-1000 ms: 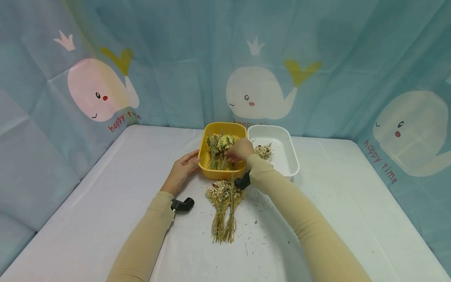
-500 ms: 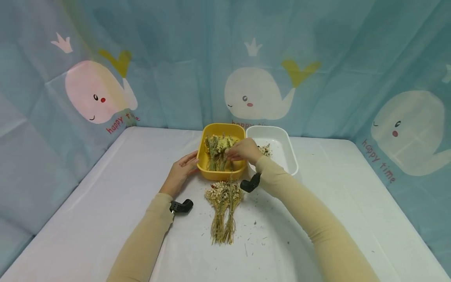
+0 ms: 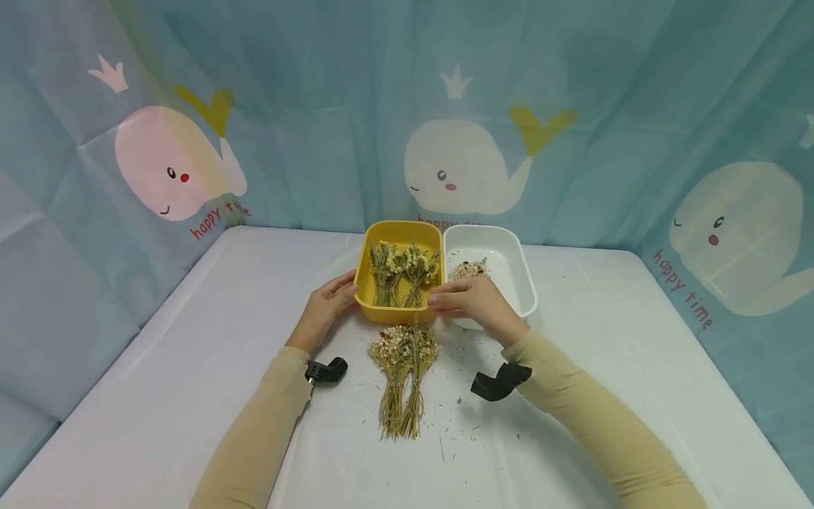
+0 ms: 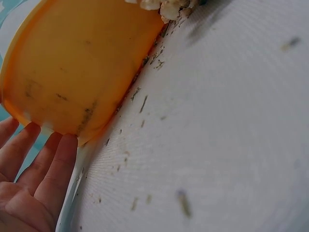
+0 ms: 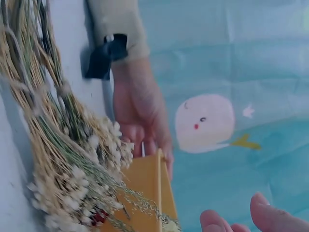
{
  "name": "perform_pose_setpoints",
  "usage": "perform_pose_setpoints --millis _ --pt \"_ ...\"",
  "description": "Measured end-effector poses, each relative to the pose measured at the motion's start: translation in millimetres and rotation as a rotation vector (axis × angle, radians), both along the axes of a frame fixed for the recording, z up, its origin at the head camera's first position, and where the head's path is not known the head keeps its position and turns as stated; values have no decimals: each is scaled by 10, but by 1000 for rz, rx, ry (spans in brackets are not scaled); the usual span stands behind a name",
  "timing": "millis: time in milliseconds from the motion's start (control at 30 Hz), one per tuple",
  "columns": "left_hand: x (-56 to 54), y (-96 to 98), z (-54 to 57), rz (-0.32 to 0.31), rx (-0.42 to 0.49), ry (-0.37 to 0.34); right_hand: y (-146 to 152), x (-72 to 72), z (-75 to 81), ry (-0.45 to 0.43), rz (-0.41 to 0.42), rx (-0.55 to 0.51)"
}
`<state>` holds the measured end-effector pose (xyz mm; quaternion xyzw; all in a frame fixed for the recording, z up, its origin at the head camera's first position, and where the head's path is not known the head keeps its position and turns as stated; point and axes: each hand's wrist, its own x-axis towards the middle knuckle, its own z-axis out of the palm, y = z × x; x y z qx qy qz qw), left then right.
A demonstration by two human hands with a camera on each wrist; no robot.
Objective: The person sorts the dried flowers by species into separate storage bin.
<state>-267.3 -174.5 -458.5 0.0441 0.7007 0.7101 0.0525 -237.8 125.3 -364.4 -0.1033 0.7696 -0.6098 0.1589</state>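
My left hand (image 3: 324,309) rests straight fingertips against the left side of a yellow plastic bin (image 3: 394,316); the left wrist view shows the fingers (image 4: 60,159) spread on its wall. Dried flower bundles (image 3: 386,272) with pale yellow heads lie inside, stems toward me. By the bin's front right corner is my right hand (image 3: 473,300), its fingers extended. In the right wrist view, the thumb and fingers (image 5: 277,217) stand apart with nothing between them. On the table before the bin lie dried flower bundles (image 3: 397,375) with whitish heads, stems toward me.
A white bin (image 3: 529,300) stands against the yellow bin's right side, with a small whitish dried flower bunch (image 3: 469,269) in it, partly behind my right hand. Plant crumbs (image 3: 459,401) are scattered on the white table (image 3: 604,339). A blue whale-print curtain (image 3: 318,141) hangs behind.
My right hand has let go of a yellow-headed dried flower bundle in the yellow bin and drawn back toward me and to the right. My left hand has stayed at the bin's side.
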Motion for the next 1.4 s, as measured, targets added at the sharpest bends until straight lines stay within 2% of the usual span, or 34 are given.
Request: perform_pose_setpoints --millis 167,300,500,733,1133,1400 --pt "-7 8 15 -1 -2 3 106 215 -57 -35 -12 -57" --pt "-19 6 -6 18 -12 1 145 328 -117 -60 -14 -75" --pt "-22 11 -18 7 -24 9 177 459 -245 -103 -38 -85" --pt "-26 3 -18 29 -17 9 188 547 -354 -125 -16 -128" --pt "-36 -7 -18 7 -1 18 188 618 -555 -195 57 -158" --pt "-30 -7 -18 8 -2 3 127 667 -673 -299 90 -142"
